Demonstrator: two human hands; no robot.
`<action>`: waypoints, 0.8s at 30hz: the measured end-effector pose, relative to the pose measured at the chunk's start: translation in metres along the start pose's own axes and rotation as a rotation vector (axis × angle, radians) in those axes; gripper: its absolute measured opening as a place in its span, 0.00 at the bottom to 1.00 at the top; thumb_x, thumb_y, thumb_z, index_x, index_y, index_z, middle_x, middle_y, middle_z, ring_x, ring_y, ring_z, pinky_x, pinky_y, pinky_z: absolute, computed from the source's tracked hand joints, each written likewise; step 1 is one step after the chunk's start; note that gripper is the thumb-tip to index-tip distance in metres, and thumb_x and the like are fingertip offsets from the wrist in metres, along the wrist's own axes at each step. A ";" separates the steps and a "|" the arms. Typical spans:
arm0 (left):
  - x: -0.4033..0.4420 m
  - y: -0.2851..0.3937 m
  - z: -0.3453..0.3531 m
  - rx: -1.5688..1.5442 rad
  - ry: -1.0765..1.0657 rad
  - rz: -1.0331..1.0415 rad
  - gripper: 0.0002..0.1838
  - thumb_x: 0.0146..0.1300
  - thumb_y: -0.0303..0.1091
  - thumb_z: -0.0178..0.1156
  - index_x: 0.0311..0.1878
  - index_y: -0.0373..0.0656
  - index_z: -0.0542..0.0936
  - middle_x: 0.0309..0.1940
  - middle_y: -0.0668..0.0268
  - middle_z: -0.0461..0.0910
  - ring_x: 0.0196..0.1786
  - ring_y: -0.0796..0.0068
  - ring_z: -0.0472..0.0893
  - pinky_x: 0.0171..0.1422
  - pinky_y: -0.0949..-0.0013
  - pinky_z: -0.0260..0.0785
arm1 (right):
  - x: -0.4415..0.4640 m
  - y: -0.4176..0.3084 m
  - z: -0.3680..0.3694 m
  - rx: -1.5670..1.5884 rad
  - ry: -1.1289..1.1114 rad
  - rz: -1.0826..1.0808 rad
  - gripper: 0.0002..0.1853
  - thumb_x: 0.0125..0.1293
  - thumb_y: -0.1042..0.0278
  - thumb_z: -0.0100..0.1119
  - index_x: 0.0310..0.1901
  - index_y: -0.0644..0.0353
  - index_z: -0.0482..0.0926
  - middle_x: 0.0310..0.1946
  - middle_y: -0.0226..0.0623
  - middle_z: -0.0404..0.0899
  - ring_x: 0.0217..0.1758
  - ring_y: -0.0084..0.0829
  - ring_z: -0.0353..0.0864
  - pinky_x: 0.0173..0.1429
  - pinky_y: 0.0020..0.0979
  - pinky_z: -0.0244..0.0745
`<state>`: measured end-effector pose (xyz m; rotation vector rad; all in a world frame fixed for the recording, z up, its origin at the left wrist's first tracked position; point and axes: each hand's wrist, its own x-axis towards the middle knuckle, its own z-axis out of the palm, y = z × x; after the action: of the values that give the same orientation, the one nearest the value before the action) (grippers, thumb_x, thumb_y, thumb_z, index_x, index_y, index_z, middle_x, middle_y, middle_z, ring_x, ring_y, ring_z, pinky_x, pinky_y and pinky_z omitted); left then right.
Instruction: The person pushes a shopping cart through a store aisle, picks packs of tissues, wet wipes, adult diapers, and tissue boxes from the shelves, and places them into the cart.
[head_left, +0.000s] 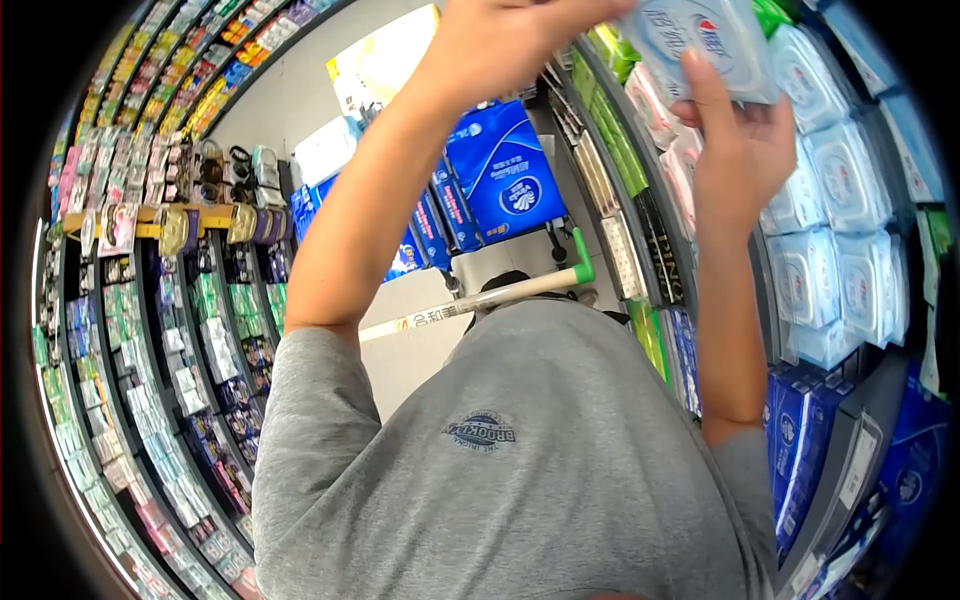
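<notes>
A pale blue and clear pack of wet wipes (660, 35) with a red heart mark is at the top right, cut off by the frame edge. My right hand (745, 150) grips its lower corner, thumb across the front and fingers behind. From the left, my left hand (500, 50) reaches across, its fingers meeting the pack's upper left edge, partly out of frame. Just beside my right hand, the shelf holds several similar blue wipes packs (850, 175) in stacks.
In front of me stands a cart with a white handle (480, 305) and green end, loaded with blue tissue packs (505, 165) and a white-and-yellow pack (385, 60). Shelves of small goods (150, 330) line the left. Blue packages (795, 430) sit low on the right.
</notes>
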<state>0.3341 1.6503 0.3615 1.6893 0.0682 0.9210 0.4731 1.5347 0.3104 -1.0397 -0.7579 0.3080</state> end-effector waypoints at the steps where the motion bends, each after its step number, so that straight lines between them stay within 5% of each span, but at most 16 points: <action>1: -0.006 0.005 -0.014 0.037 0.003 0.015 0.22 0.67 0.21 0.57 0.64 0.39 0.74 0.59 0.64 0.76 0.57 0.77 0.76 0.60 0.73 0.69 | -0.004 0.004 0.010 0.060 -0.064 0.023 0.21 0.56 0.75 0.73 0.49 0.72 0.75 0.40 0.45 0.83 0.31 0.26 0.83 0.34 0.24 0.80; 7: -0.075 0.014 -0.075 0.321 0.254 -0.287 0.23 0.69 0.27 0.58 0.67 0.41 0.72 0.58 0.63 0.77 0.57 0.77 0.76 0.58 0.72 0.70 | -0.026 0.045 0.070 0.059 -0.300 0.155 0.19 0.59 0.69 0.72 0.46 0.71 0.76 0.38 0.43 0.83 0.30 0.23 0.82 0.31 0.21 0.79; 8: -0.084 0.014 -0.076 0.365 0.351 -0.287 0.23 0.65 0.23 0.57 0.65 0.42 0.73 0.54 0.63 0.78 0.52 0.74 0.78 0.54 0.70 0.72 | -0.028 0.056 0.078 0.085 -0.363 0.222 0.20 0.58 0.68 0.73 0.45 0.71 0.75 0.38 0.44 0.83 0.31 0.24 0.83 0.30 0.22 0.79; 9: -0.103 0.004 -0.091 0.463 0.383 -0.444 0.22 0.63 0.30 0.62 0.61 0.48 0.78 0.42 0.64 0.82 0.46 0.75 0.80 0.49 0.71 0.74 | -0.031 0.068 0.086 0.109 -0.424 0.291 0.22 0.57 0.66 0.74 0.44 0.72 0.74 0.38 0.46 0.83 0.33 0.25 0.84 0.29 0.23 0.80; 11: -0.125 -0.005 -0.096 0.384 0.472 -0.374 0.23 0.66 0.30 0.59 0.65 0.53 0.76 0.45 0.64 0.80 0.47 0.76 0.79 0.51 0.71 0.73 | -0.037 0.095 0.101 0.037 -0.507 0.366 0.23 0.57 0.62 0.74 0.44 0.73 0.77 0.36 0.44 0.84 0.32 0.22 0.83 0.27 0.21 0.78; 15: -0.171 -0.035 -0.116 0.324 0.599 -0.574 0.27 0.67 0.27 0.57 0.70 0.49 0.70 0.57 0.58 0.77 0.52 0.74 0.77 0.59 0.72 0.68 | -0.052 0.149 0.128 -0.053 -0.644 0.454 0.23 0.59 0.57 0.72 0.44 0.71 0.80 0.34 0.40 0.85 0.22 0.18 0.78 0.24 0.19 0.73; 24: -0.221 -0.061 -0.131 0.099 0.827 -0.778 0.32 0.67 0.25 0.54 0.74 0.43 0.60 0.57 0.50 0.76 0.55 0.69 0.77 0.62 0.69 0.67 | -0.083 0.195 0.162 -0.300 -0.837 0.549 0.32 0.59 0.54 0.71 0.56 0.73 0.76 0.29 0.38 0.84 0.18 0.18 0.75 0.22 0.20 0.69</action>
<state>0.1283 1.6678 0.1973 1.0947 1.2426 0.9364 0.3239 1.6910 0.1541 -1.4087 -1.2798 1.1776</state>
